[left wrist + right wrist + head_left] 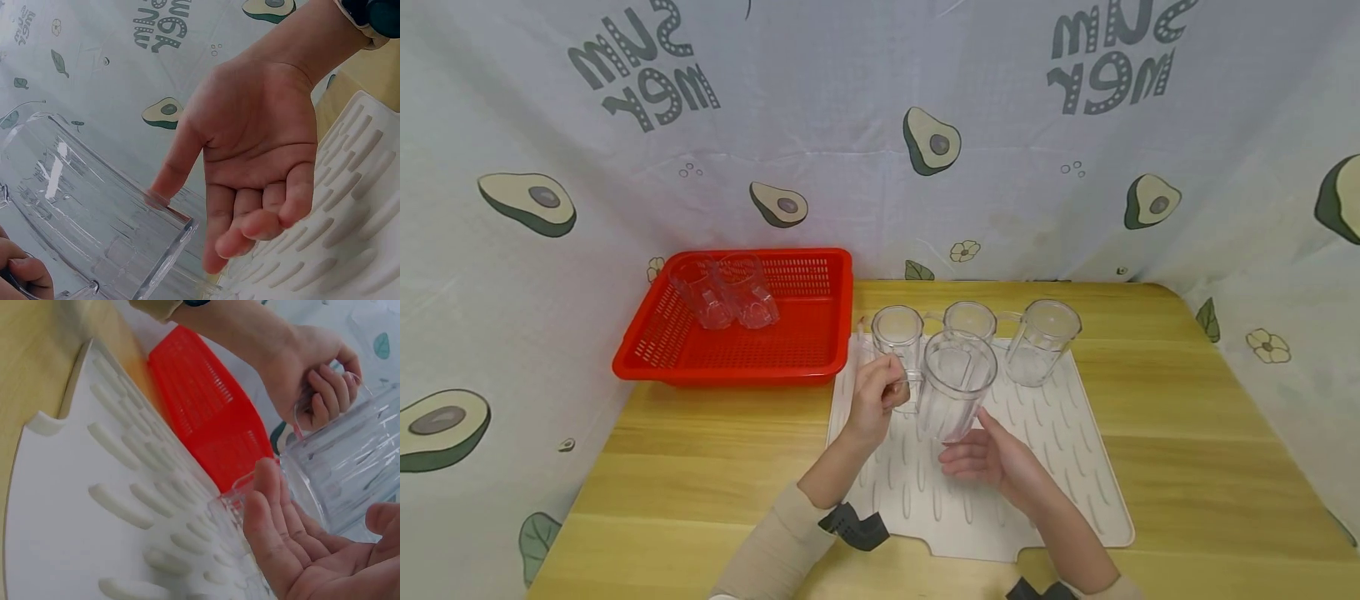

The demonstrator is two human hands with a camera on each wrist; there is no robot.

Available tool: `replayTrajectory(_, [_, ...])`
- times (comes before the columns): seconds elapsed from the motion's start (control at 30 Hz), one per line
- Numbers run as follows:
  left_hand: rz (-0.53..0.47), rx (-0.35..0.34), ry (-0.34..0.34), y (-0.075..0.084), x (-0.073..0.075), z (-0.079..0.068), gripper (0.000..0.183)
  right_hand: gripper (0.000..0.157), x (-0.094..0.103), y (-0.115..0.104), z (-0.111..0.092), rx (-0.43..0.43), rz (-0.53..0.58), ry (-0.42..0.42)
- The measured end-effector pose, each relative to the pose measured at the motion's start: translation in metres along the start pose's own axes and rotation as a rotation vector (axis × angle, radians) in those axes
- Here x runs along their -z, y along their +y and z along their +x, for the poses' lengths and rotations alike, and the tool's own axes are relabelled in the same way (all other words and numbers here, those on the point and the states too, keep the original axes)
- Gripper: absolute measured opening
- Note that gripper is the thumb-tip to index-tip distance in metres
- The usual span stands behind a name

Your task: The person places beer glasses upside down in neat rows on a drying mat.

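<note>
My left hand (876, 400) grips the handle of a clear glass mug (953, 387), which is raised over a white draining mat (1000, 517). The left fingers (331, 394) curl round that handle in the right wrist view. My right hand (992, 462) is spread with its palm turned up beside the mug's base. In the left wrist view the right thumb (169, 175) lies along the mug's side near its base, while the other fingers (250, 231) stay loosely extended. Behind the raised mug, three more clear mugs (898, 327) (972, 318) (1043, 342) stand on the mat's far part.
A red plastic basket (730, 373) sits at the back left of the wooden table (715, 475), with two clear mugs (711, 300) (752, 304) lying inside it. A cloth with avocado prints (865, 108) hangs behind and around the table.
</note>
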State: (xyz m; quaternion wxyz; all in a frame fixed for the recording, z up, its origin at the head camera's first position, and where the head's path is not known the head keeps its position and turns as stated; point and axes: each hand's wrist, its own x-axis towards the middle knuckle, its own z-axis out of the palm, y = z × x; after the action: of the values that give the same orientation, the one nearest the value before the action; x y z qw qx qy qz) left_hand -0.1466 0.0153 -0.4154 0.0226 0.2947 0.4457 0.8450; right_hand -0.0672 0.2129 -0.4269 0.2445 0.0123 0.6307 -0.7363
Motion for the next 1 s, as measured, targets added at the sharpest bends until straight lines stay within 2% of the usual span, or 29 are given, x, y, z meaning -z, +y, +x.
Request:
replayTrajectory(0.13, [0.041,0.007,0.004,0.000,0.001,-0.001,0.026,0.072,0.003,0.002,0.003,0.018,0.143,-0.130])
replayTrajectory(0.27, [0.063,0.008,-0.007,-0.001,0.002,-0.002,0.026,0.066,0.005,0.002,0.005,0.045,0.221,-0.204])
replayTrajectory(0.37, [0.069,0.005,-0.020,-0.001,0.003,-0.003,0.025,0.066,0.005,0.001,0.006,0.045,0.247,-0.222])
replayTrajectory(0.6, [0.085,0.018,-0.070,0.000,0.004,-0.003,0.023,0.066,0.006,-0.003,0.007,0.046,0.281,-0.204])
replayTrajectory(0.73, [0.098,0.000,-0.149,0.001,0.004,-0.004,0.024,0.061,0.007,-0.006,0.007,0.055,0.301,-0.211])
replayTrajectory(1.0, [0.136,-0.043,-0.390,0.004,0.006,-0.005,0.019,0.052,0.007,-0.010,0.004,0.040,0.392,-0.287])
